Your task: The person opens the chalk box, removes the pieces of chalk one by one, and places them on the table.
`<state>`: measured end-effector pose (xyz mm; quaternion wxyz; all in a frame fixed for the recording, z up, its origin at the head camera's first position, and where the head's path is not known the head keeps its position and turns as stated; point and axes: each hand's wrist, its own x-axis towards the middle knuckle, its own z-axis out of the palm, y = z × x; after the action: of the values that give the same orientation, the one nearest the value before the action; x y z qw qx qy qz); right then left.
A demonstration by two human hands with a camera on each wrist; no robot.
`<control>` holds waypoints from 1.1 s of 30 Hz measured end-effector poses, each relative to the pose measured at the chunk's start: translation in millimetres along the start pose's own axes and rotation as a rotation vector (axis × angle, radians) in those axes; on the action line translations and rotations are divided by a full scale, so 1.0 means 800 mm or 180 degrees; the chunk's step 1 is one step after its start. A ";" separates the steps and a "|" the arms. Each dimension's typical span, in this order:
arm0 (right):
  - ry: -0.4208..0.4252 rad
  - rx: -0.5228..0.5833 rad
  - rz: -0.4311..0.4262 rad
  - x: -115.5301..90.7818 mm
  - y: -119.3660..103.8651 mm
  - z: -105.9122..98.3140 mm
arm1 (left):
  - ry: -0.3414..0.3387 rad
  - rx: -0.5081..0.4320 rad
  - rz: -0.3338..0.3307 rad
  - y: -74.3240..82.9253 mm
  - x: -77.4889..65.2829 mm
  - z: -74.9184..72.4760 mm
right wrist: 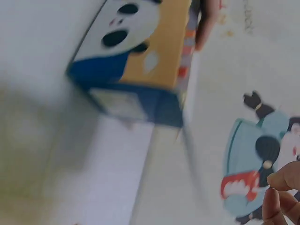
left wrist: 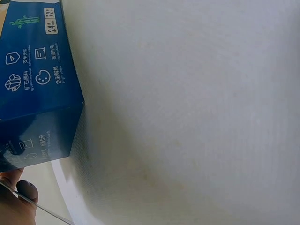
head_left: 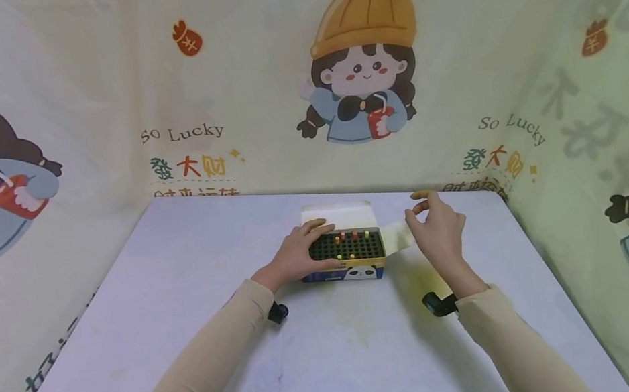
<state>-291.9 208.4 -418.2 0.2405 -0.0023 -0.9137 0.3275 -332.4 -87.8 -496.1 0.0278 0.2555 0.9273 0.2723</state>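
A blue and yellow chalk box (head_left: 361, 274) with a panda on its front stands on the table, lid flap (head_left: 342, 215) folded back. Inside it, a black holder (head_left: 323, 251) with rows of holes bears several short red, orange and yellow chalks (head_left: 354, 235). My left hand (head_left: 296, 253) grips the box's left end, thumb along the near edge and fingers at the far side. Raised to the right of the box is my right hand (head_left: 438, 231), its fingers loosely bent, with nothing visible in them. In the right wrist view, thumb and fingertips (right wrist: 276, 180) come close together.
A pale side flap (head_left: 397, 238) sticks out from the box's right end. The white table (head_left: 338, 355) meets a printed cloth (head_left: 263, 95) with cartoon figures at the back and sides. A dark wrist camera (head_left: 439, 303) hangs below the right wrist.
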 end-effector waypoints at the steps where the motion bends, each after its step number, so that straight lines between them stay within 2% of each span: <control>1: -0.0018 -0.0003 -0.0079 0.000 -0.006 0.002 | -0.0003 0.0010 -0.0009 0.000 0.000 0.000; 4: -0.0241 -0.0030 -0.0396 0.000 -0.017 0.013 | -0.0011 0.0026 -0.0017 0.001 0.000 -0.002; 7: -0.0653 -0.0075 -0.0629 -0.005 -0.025 0.027 | -0.0017 0.0057 -0.0031 -0.001 0.001 -0.001; 13: -0.1593 -0.0114 -0.0832 -0.021 -0.032 0.057 | 0.0050 0.0040 0.0011 -0.006 0.002 0.005; 18: -0.2160 0.0009 -0.1090 -0.029 -0.033 0.069 | 0.0083 0.0040 0.0042 -0.006 0.001 0.007; 22: -0.2273 0.0099 -0.1175 -0.030 -0.031 0.071 | 0.0054 0.0012 0.0038 -0.006 0.001 0.007; 27: -0.2286 0.0155 -0.0951 -0.026 -0.028 0.069 | 0.0056 0.0043 0.0029 -0.003 0.001 0.005; 33: -0.2410 -0.0017 -0.0833 -0.018 -0.027 0.071 | 0.0057 0.0048 0.0047 -0.001 0.001 0.002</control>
<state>-300.4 155.0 -449.3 -0.0735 0.2344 -0.9312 0.2694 -333.1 -87.3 -498.0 0.0155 0.2601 0.9276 0.2678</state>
